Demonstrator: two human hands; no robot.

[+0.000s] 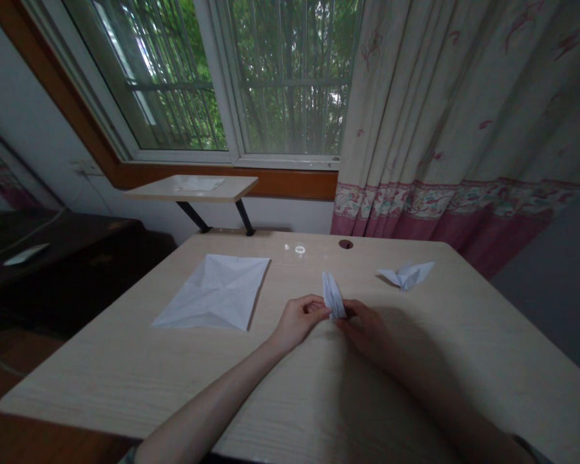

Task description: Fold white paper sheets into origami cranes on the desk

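Between both hands, a little above the middle of the desk, stands a narrow piece of folded white paper [333, 296] with its pointed ends up. My left hand [303, 317] pinches its lower left side between thumb and fingers. On the other side my right hand [366, 328] grips the lower right edge, its fingers partly in shadow. To the right lies a folded paper crane [406, 276] with its wings spread. A creased square sheet of white paper [217, 291] rests flat on the left.
The pale wooden desk [125, 374] has a round cable hole [345, 244] near its back edge. A small raised shelf [149, 188] at the back left carries white paper [200, 184]. A curtain [444, 129] hangs behind, beside a barred window [290, 84]. A dark table [77, 238] stands left.
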